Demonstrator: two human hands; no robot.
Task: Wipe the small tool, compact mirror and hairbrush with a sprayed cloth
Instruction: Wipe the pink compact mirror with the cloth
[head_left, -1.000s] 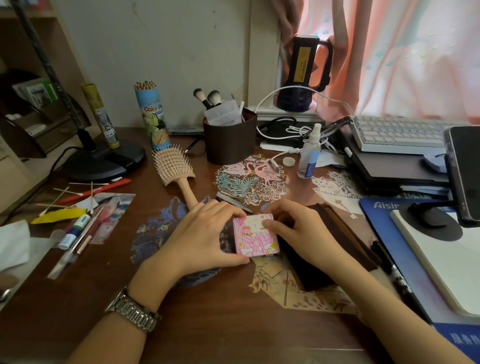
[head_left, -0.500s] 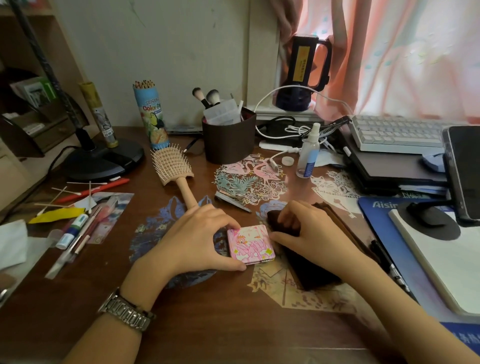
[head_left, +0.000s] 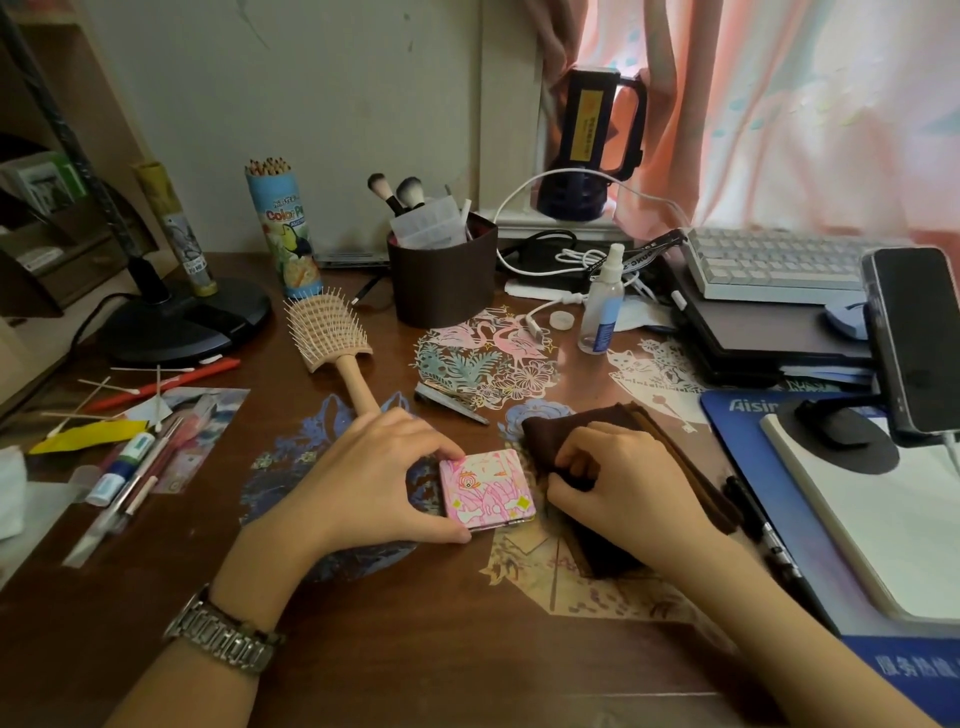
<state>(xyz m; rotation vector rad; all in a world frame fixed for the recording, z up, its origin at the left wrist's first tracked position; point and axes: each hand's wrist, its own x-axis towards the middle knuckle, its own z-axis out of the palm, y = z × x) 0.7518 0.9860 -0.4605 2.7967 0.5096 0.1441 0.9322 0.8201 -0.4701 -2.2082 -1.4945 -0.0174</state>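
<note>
The right hand hides the middle of the brown cloth; the left hand covers the hairbrush handle's end; both forearms run off the bottom edge.

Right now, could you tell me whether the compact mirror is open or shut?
Shut: the compact mirror lies flat on the desk, patterned lid up, no glass showing, left hand steadying it.

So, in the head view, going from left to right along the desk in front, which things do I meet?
Left hand → compact mirror → right hand on the brown cloth → white notepad.
</note>
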